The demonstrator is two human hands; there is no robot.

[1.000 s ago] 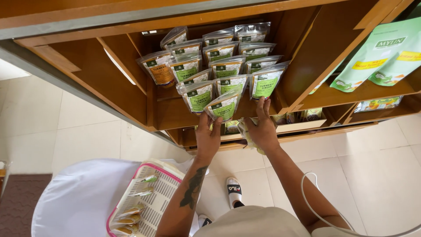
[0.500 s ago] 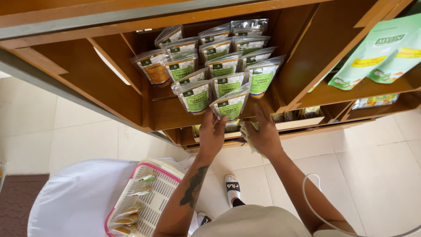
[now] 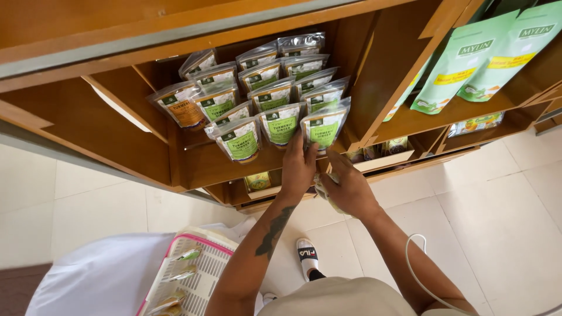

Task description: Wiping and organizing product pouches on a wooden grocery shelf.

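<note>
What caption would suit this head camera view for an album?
Two hands, left hand and right hand, straighten green-labelled clear pouches on a wooden shelf, a pink-rimmed white basket below.

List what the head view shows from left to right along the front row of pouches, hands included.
Orange-label pouch → green-label pouch → second green-label pouch → left hand → right hand → pale green bags
</note>
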